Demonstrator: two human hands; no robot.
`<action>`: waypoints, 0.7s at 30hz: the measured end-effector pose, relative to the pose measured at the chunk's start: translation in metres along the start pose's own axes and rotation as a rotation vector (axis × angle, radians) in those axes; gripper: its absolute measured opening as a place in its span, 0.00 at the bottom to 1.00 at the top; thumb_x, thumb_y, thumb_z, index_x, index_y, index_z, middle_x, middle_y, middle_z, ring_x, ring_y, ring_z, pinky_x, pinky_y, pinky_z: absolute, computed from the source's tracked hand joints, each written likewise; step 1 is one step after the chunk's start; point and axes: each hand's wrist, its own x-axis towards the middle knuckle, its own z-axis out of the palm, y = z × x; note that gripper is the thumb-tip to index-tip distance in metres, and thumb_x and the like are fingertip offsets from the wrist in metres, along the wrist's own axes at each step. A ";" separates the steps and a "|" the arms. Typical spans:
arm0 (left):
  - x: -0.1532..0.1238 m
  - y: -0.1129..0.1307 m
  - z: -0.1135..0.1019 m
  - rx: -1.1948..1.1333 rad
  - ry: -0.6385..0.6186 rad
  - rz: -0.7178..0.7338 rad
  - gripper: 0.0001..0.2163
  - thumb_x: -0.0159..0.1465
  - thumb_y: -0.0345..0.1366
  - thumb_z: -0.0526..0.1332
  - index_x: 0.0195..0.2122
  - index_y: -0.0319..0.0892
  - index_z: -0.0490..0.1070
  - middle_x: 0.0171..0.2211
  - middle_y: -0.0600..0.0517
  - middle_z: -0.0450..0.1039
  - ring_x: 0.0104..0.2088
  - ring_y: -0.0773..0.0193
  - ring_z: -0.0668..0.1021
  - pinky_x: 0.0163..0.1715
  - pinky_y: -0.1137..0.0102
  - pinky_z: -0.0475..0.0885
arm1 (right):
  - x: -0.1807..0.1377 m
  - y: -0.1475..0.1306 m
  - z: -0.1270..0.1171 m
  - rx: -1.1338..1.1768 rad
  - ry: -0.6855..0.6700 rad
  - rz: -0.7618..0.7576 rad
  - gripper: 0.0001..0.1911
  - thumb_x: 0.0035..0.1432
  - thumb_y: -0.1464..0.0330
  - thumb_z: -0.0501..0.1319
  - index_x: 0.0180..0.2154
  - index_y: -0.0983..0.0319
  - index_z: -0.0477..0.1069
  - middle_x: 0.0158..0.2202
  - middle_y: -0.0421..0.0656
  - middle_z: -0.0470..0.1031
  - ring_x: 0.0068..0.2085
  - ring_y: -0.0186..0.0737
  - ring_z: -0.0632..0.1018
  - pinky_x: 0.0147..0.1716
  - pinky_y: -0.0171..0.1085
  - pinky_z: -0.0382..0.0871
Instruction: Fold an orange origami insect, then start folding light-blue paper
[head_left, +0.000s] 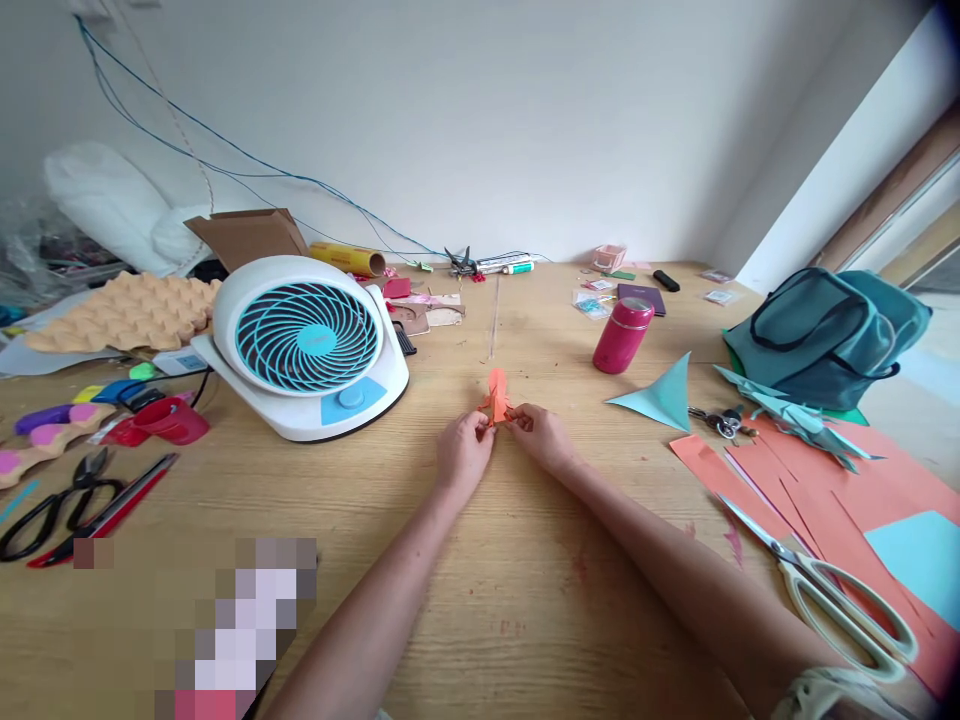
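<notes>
A small folded orange paper figure (496,394) stands on the wooden table (480,560) at the centre. My left hand (463,452) pinches its lower left part with fingers closed. From the other side, my right hand (541,434) pinches its lower right part, fingers pressed together. Both forearms reach in from the bottom edge.
A white and blue desk fan (306,342) stands left of the hands. A magenta bottle (622,334) and a light blue paper cone (660,398) lie to the right. Orange paper sheets (825,490), white-handled scissors (840,595) and a teal bag (825,335) fill the right side. Black scissors (52,505) lie far left.
</notes>
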 end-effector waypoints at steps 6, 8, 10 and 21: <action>0.016 -0.002 0.006 0.023 -0.002 -0.043 0.02 0.62 0.30 0.65 0.33 0.44 0.74 0.31 0.53 0.79 0.31 0.63 0.78 0.33 0.70 0.66 | 0.016 0.003 0.008 0.003 0.052 0.022 0.12 0.68 0.61 0.61 0.44 0.64 0.74 0.38 0.42 0.78 0.35 0.36 0.79 0.37 0.40 0.77; 0.016 -0.003 0.006 0.023 -0.009 -0.047 0.03 0.61 0.30 0.66 0.36 0.44 0.74 0.31 0.53 0.79 0.32 0.62 0.78 0.35 0.69 0.68 | 0.016 0.006 0.007 0.016 0.074 0.012 0.12 0.68 0.61 0.62 0.43 0.64 0.74 0.34 0.40 0.77 0.32 0.35 0.78 0.35 0.39 0.75; 0.015 -0.005 0.006 0.021 -0.015 -0.052 0.07 0.60 0.28 0.66 0.39 0.44 0.73 0.31 0.54 0.78 0.33 0.62 0.79 0.36 0.69 0.69 | 0.012 0.010 0.002 0.028 0.096 -0.002 0.11 0.66 0.63 0.63 0.43 0.64 0.74 0.30 0.38 0.75 0.30 0.34 0.76 0.34 0.38 0.74; 0.026 -0.016 0.004 0.065 0.026 -0.122 0.14 0.61 0.22 0.59 0.47 0.39 0.74 0.42 0.44 0.76 0.43 0.56 0.80 0.46 0.64 0.74 | -0.007 0.035 -0.014 -0.008 0.130 -0.030 0.11 0.68 0.63 0.61 0.44 0.64 0.74 0.41 0.43 0.77 0.37 0.37 0.79 0.38 0.40 0.77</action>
